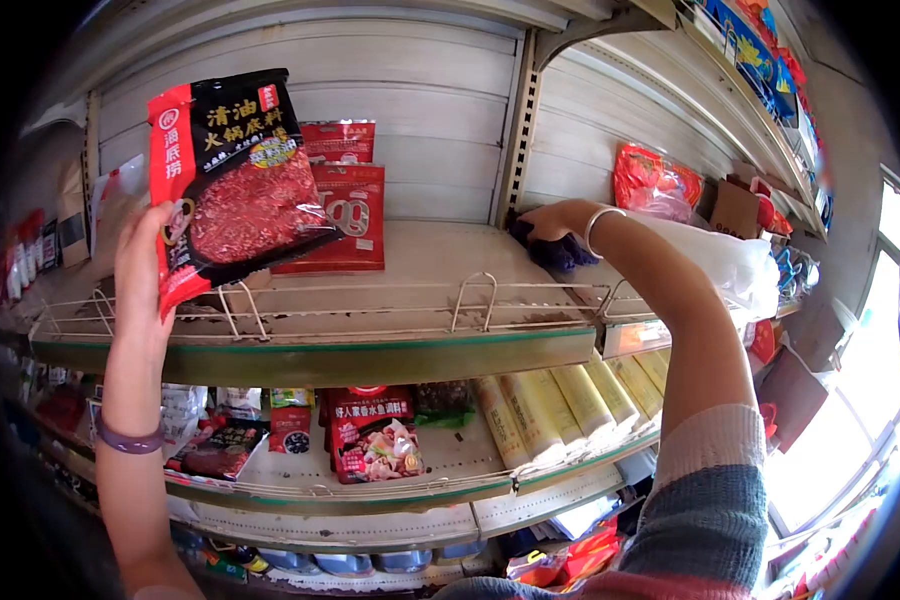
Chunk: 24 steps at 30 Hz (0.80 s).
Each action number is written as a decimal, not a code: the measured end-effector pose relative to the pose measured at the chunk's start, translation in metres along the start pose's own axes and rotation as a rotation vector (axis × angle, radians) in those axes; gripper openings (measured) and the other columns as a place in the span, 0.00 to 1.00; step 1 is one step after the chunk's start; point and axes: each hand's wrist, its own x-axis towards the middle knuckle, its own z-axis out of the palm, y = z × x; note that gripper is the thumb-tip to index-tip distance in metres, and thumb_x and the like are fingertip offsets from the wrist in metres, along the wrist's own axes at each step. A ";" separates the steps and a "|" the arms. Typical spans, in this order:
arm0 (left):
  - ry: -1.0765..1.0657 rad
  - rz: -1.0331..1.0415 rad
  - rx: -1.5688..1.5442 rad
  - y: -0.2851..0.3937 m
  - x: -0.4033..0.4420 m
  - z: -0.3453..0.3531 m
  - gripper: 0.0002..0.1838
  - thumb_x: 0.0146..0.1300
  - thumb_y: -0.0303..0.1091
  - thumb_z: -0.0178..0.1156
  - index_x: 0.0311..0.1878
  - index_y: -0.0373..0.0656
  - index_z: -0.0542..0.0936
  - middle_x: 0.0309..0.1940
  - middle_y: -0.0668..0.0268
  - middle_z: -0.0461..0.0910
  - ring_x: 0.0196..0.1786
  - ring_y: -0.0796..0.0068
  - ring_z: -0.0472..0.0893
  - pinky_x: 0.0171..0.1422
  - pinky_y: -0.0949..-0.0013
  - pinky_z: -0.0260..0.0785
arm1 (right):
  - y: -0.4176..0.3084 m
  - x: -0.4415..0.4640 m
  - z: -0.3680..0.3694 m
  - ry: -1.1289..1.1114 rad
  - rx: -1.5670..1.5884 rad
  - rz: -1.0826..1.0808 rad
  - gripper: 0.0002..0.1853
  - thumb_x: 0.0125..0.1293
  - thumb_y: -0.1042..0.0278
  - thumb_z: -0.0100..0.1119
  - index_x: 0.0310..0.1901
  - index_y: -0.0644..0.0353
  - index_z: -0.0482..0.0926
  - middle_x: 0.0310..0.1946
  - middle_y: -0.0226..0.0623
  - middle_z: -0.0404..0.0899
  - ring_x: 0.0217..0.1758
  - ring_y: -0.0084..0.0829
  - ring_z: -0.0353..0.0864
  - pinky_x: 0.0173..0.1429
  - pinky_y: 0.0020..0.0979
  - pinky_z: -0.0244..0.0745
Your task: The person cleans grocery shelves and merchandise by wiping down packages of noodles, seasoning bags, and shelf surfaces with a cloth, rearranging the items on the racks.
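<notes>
My left hand (142,258) grips the lower left edge of a black and red packet of hot pot base (245,190), raised above the upper shelf (410,260). The packet's front faces me, and my thumb shows on its edge. Farther right, my right hand (560,217) reaches onto the same shelf by the upright post. Its fingers are closed on a dark purple cloth (555,252), which is bunched against the shelf surface. Behind the held packet stand red packets (355,215), partly covered by it.
A wire rail (370,300) runs along the upper shelf's front. The shelf below holds a red seasoning packet (375,435) and several yellow packs (560,405). To the right are a white plastic bag (715,260) and a red bag (655,180). The slotted post (518,130) divides the shelving.
</notes>
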 end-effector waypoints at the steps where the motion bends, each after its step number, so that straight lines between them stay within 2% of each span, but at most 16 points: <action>1: -0.047 -0.018 -0.009 -0.001 0.003 -0.004 0.17 0.60 0.36 0.58 0.50 0.37 0.75 0.45 0.63 0.77 0.46 0.75 0.78 0.50 0.72 0.70 | -0.003 -0.005 -0.002 0.004 0.047 -0.010 0.33 0.60 0.58 0.54 0.66 0.55 0.59 0.61 0.49 0.66 0.64 0.46 0.65 0.66 0.38 0.59; 3: -0.042 -0.004 -0.009 0.000 0.000 -0.004 0.17 0.60 0.36 0.57 0.50 0.37 0.75 0.44 0.64 0.77 0.46 0.75 0.78 0.50 0.71 0.70 | -0.004 -0.026 -0.003 0.002 0.138 -0.036 0.34 0.57 0.60 0.55 0.66 0.53 0.61 0.58 0.49 0.69 0.62 0.45 0.67 0.64 0.37 0.61; 4: -0.045 0.001 -0.007 0.001 -0.002 -0.002 0.16 0.60 0.35 0.57 0.49 0.37 0.75 0.44 0.64 0.77 0.46 0.75 0.78 0.50 0.71 0.70 | -0.005 -0.039 -0.005 -0.023 0.234 -0.039 0.33 0.49 0.66 0.56 0.63 0.52 0.67 0.54 0.48 0.73 0.57 0.42 0.71 0.60 0.35 0.64; 7: -0.050 -0.001 0.007 0.000 0.000 -0.003 0.17 0.61 0.35 0.57 0.50 0.37 0.75 0.43 0.65 0.77 0.46 0.75 0.78 0.50 0.71 0.70 | 0.004 -0.077 -0.007 -0.066 0.393 -0.147 0.31 0.43 0.70 0.54 0.56 0.53 0.74 0.50 0.47 0.75 0.53 0.40 0.73 0.57 0.33 0.67; 8: -0.031 0.000 0.004 0.002 -0.001 -0.001 0.16 0.61 0.35 0.56 0.49 0.37 0.75 0.42 0.64 0.78 0.44 0.75 0.79 0.48 0.71 0.72 | 0.003 -0.093 -0.009 -0.010 0.355 -0.149 0.28 0.41 0.72 0.51 0.50 0.57 0.78 0.47 0.44 0.77 0.50 0.37 0.75 0.54 0.31 0.68; 11: -0.013 -0.004 0.000 0.006 -0.006 0.005 0.14 0.60 0.35 0.55 0.47 0.37 0.75 0.40 0.63 0.79 0.40 0.75 0.81 0.45 0.71 0.74 | 0.012 -0.126 -0.010 -0.295 0.807 0.043 0.26 0.42 0.73 0.49 0.49 0.60 0.79 0.43 0.40 0.78 0.47 0.32 0.76 0.52 0.30 0.69; 12: -0.031 -0.003 -0.004 0.004 -0.001 0.001 0.15 0.60 0.35 0.56 0.47 0.37 0.75 0.40 0.63 0.79 0.40 0.75 0.81 0.45 0.71 0.74 | 0.008 -0.140 -0.012 -0.305 0.875 0.090 0.25 0.45 0.72 0.47 0.49 0.63 0.78 0.41 0.38 0.79 0.46 0.29 0.76 0.52 0.30 0.70; 15: -0.051 0.038 0.071 -0.003 0.010 -0.015 0.14 0.59 0.35 0.58 0.46 0.38 0.77 0.41 0.65 0.79 0.43 0.76 0.79 0.50 0.70 0.71 | 0.021 -0.136 0.004 -0.051 0.678 -0.103 0.25 0.47 0.70 0.48 0.51 0.63 0.77 0.42 0.39 0.79 0.47 0.28 0.75 0.53 0.32 0.70; 16: -0.070 0.038 0.024 -0.004 0.010 -0.017 0.13 0.60 0.34 0.58 0.45 0.38 0.78 0.42 0.65 0.79 0.44 0.76 0.78 0.51 0.70 0.70 | 0.001 -0.151 -0.004 -0.073 0.615 -0.167 0.26 0.50 0.67 0.49 0.54 0.63 0.74 0.43 0.39 0.78 0.48 0.29 0.75 0.55 0.32 0.69; 17: -0.154 0.012 -0.060 -0.020 0.035 -0.039 0.14 0.61 0.34 0.56 0.47 0.37 0.78 0.44 0.63 0.79 0.47 0.75 0.78 0.53 0.69 0.70 | 0.008 -0.144 0.006 0.001 0.441 -0.258 0.26 0.52 0.65 0.50 0.54 0.63 0.74 0.41 0.40 0.79 0.44 0.30 0.77 0.51 0.32 0.72; 18: -0.238 -0.059 -0.112 -0.033 0.059 -0.061 0.19 0.64 0.38 0.54 0.54 0.38 0.75 0.51 0.62 0.77 0.53 0.75 0.76 0.58 0.69 0.67 | -0.001 -0.150 0.007 -0.065 0.465 -0.193 0.25 0.53 0.64 0.50 0.54 0.63 0.73 0.39 0.40 0.80 0.39 0.32 0.78 0.45 0.35 0.75; 19: -0.269 -0.077 -0.130 -0.039 0.077 -0.075 0.20 0.64 0.38 0.53 0.56 0.38 0.73 0.55 0.62 0.74 0.57 0.73 0.73 0.63 0.69 0.63 | 0.008 -0.131 0.019 -0.110 0.482 -0.221 0.24 0.53 0.63 0.50 0.53 0.61 0.74 0.38 0.41 0.81 0.36 0.34 0.80 0.41 0.36 0.76; 20: -0.283 0.195 0.239 -0.045 0.084 -0.090 0.19 0.65 0.36 0.51 0.58 0.40 0.72 0.58 0.62 0.71 0.61 0.71 0.70 0.66 0.67 0.59 | 0.005 -0.133 0.020 0.004 0.463 -0.188 0.24 0.53 0.63 0.51 0.53 0.59 0.76 0.41 0.43 0.81 0.40 0.34 0.80 0.43 0.36 0.75; 22: -0.334 0.401 0.626 -0.001 0.010 -0.047 0.25 0.61 0.24 0.52 0.63 0.41 0.65 0.63 0.57 0.62 0.66 0.64 0.62 0.70 0.63 0.53 | 0.008 -0.125 0.024 0.142 0.346 -0.265 0.26 0.51 0.62 0.52 0.55 0.54 0.75 0.44 0.46 0.80 0.46 0.39 0.78 0.50 0.39 0.72; 23: -0.455 0.854 1.129 0.021 -0.048 -0.020 0.30 0.58 0.18 0.55 0.64 0.41 0.61 0.65 0.52 0.57 0.66 0.58 0.59 0.69 0.60 0.53 | 0.007 -0.128 0.027 0.198 0.347 -0.246 0.26 0.51 0.62 0.52 0.55 0.52 0.75 0.45 0.46 0.80 0.46 0.40 0.78 0.50 0.39 0.72; 24: -0.421 0.836 1.174 0.032 -0.067 0.002 0.30 0.57 0.19 0.55 0.64 0.41 0.61 0.65 0.51 0.57 0.66 0.59 0.60 0.69 0.61 0.53 | 0.003 -0.134 0.027 0.255 0.345 -0.238 0.26 0.51 0.62 0.52 0.56 0.51 0.74 0.45 0.46 0.79 0.47 0.41 0.78 0.51 0.39 0.71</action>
